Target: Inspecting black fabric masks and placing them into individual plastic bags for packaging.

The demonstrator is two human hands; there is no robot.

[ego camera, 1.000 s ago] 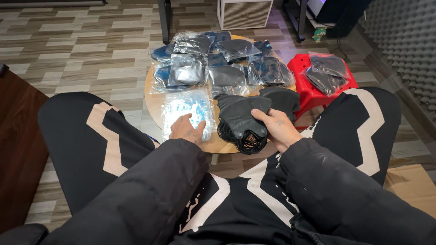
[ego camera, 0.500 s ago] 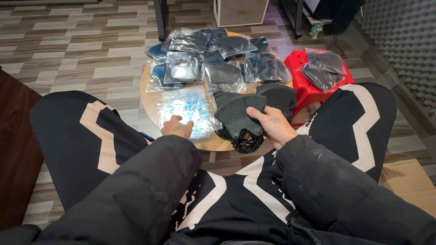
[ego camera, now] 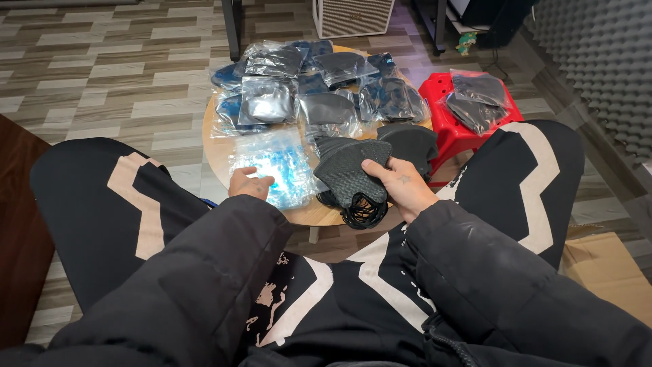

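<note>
My right grip [ego camera: 401, 187] clamps a stack of black masks [ego camera: 350, 177]. Left grip [ego camera: 250, 185], fingers loose, rests on clear empty bags [ego camera: 275, 163] beside. Beyond both on the table [ego camera: 221, 153]: bagged masks [ego camera: 326, 85].

Both arms in black padded jacket sleeves [ego camera: 204, 272], matte, puffy. Black trousers [ego camera: 102, 204] bearing broad beige angular stripes. Small dark mark on the back of the right hand [ego camera: 401, 187].

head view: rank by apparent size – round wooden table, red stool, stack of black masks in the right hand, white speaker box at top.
1. round wooden table
2. red stool
3. stack of black masks, white speaker box: look alike. The box is farther off and cut by the frame edge, so unranked.
</note>
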